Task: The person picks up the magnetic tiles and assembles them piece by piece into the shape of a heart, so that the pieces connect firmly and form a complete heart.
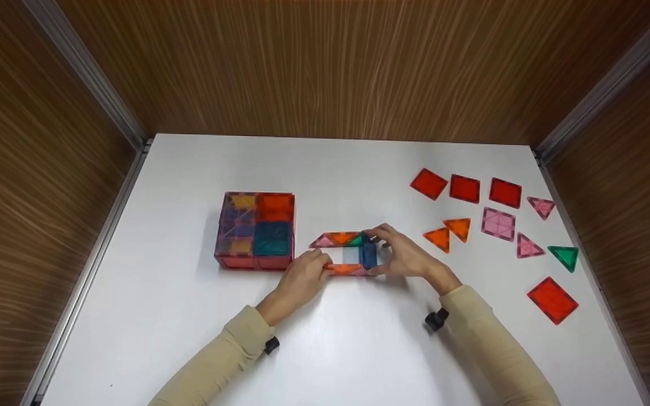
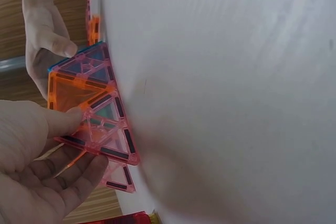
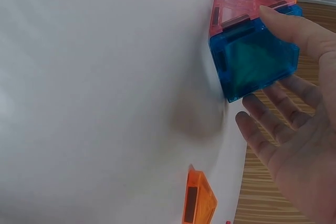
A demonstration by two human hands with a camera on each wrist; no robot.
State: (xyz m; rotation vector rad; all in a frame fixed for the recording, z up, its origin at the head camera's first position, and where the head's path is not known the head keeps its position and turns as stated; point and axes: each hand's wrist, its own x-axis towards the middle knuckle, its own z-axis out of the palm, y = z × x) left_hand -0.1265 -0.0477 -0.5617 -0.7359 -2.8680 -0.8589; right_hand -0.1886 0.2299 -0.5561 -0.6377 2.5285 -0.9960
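Magnetic tiles stand joined as a small frame on the white table. Its near wall holds an orange triangle tile (image 2: 73, 93) between pink triangle tiles (image 2: 107, 135); its far wall has pink, orange and green triangles. A blue square tile (image 3: 257, 59) closes the right end. My left hand (image 1: 305, 276) pinches the near wall, thumb on the outside and fingers behind it. Spanning the blue tile, my right hand (image 1: 407, 254) holds it with thumb at the near corner and fingers toward the far corner. The left end of the frame stands open.
Left of the frame sits a finished-looking box of tiles (image 1: 254, 262) with red sides and a multicoloured top. Loose red squares (image 1: 465, 188), a pink square (image 1: 498, 224) and several triangles, including a green triangle (image 1: 565, 257), lie at right. Wooden panels (image 1: 325, 67) surround the table.
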